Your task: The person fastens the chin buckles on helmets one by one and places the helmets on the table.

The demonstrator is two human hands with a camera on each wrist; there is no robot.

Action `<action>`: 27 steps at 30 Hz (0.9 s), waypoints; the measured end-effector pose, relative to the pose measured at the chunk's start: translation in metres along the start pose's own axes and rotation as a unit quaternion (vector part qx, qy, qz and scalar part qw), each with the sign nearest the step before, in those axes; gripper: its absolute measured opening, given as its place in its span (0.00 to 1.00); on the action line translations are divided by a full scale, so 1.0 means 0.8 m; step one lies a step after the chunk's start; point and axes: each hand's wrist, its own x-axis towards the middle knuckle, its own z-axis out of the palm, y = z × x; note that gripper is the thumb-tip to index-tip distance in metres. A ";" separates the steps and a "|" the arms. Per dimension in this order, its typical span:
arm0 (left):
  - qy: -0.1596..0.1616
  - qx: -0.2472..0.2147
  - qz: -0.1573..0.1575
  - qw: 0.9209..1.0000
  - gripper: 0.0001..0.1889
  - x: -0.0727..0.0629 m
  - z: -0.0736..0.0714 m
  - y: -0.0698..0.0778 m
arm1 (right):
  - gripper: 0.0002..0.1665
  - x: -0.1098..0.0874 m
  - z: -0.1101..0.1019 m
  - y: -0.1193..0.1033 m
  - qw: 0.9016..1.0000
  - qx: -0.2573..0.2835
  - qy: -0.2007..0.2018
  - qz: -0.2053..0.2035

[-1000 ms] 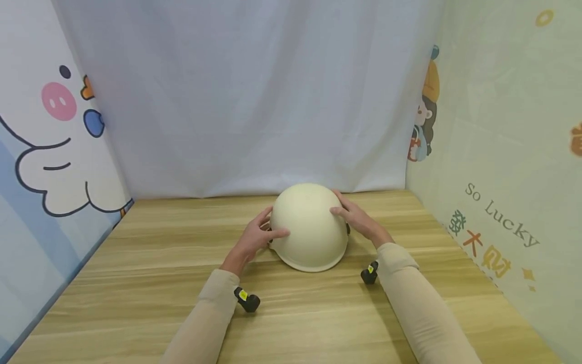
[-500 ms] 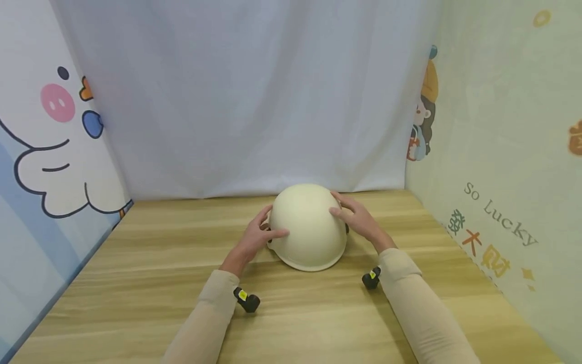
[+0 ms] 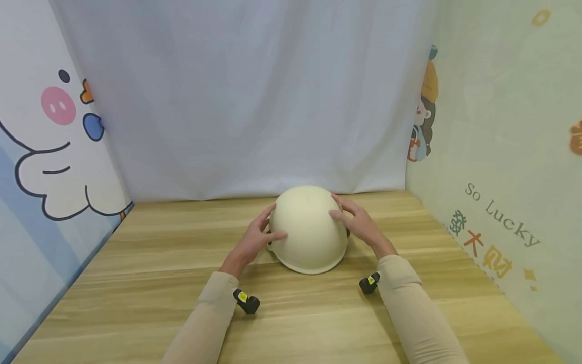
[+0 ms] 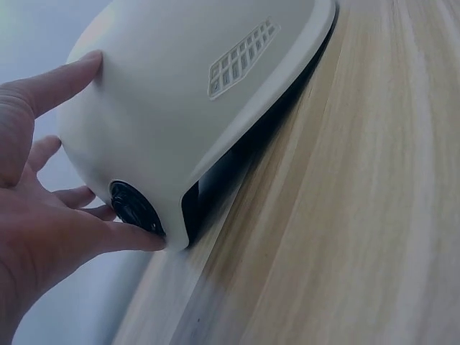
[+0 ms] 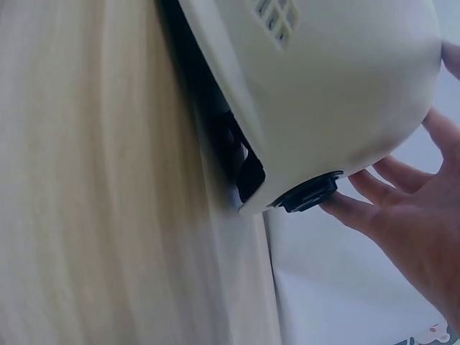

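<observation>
A smooth cream helmet (image 3: 309, 230) sits on the wooden table toward its back. My left hand (image 3: 249, 243) holds its left side, thumb on the shell and fingers spread around a round black knob (image 4: 135, 207). On the opposite side my right hand (image 3: 364, 226) grips the shell, its fingers by a second black knob (image 5: 309, 192). A moulded vent grille (image 4: 242, 59) shows low on the shell in the left wrist view, and part of another vent (image 5: 275, 16) in the right wrist view. The dark inside shows only as a strip under the rim.
A white curtain (image 3: 254, 101) hangs right behind the table (image 3: 150, 283). Printed cloth panels stand along both sides, one with a cartoon duck (image 3: 59, 151), the other with lettering (image 3: 500, 215). Small black cameras (image 3: 247, 302) are worn on both wrists.
</observation>
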 end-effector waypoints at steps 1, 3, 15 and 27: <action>-0.002 0.000 0.002 1.000 0.47 0.000 0.000 0.001 | 0.38 0.000 0.000 0.000 1.000 -0.001 0.002 0.001; -0.005 -0.003 0.005 1.000 0.47 0.001 0.001 0.002 | 0.39 -0.001 -0.001 -0.001 1.000 -0.001 0.004 0.002; -0.033 -0.013 0.015 0.999 0.46 0.000 -0.002 0.000 | 0.41 -0.008 0.005 -0.002 1.000 -0.007 0.013 0.016; -0.004 0.000 0.022 1.000 0.46 -0.002 -0.009 -0.003 | 0.41 -0.003 0.009 -0.011 1.000 -0.016 0.003 0.001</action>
